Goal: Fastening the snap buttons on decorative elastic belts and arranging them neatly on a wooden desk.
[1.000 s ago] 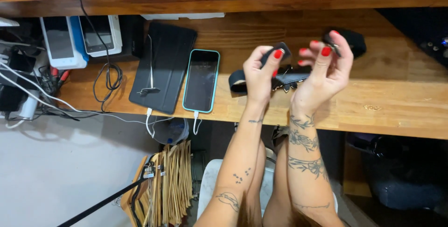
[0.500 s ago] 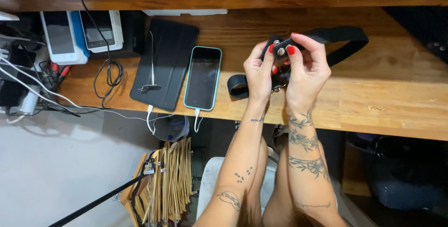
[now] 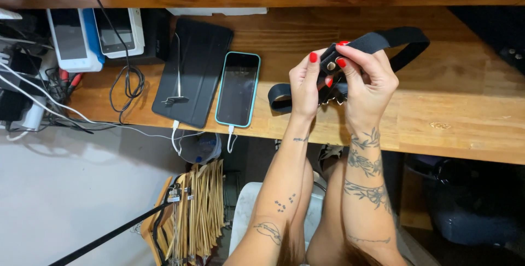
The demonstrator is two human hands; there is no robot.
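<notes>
A black fabric strap (image 3: 394, 39) with a metal snap near its end is pinched between both hands above a wooden table (image 3: 465, 113). My left hand (image 3: 304, 82) grips the strap's end from the left. My right hand (image 3: 369, 80) holds it from the right, thumb and forefinger at the snap. The strap loops away to the upper right, and another part of it (image 3: 281, 92) curls out to the left of my left hand onto the table. A small toothed metal piece shows between my palms.
A phone in a teal case (image 3: 238, 88) and a black tablet (image 3: 191, 69) lie left of my hands, both on white cables. Two card terminals (image 3: 74, 39) and tangled cables sit at the far left. Wooden hangers (image 3: 199, 211) are stacked below the table edge.
My hands have closed together on the strap's end and shifted slightly; the strap's loop now stretches out to the upper right instead of lying bunched by the right hand.
</notes>
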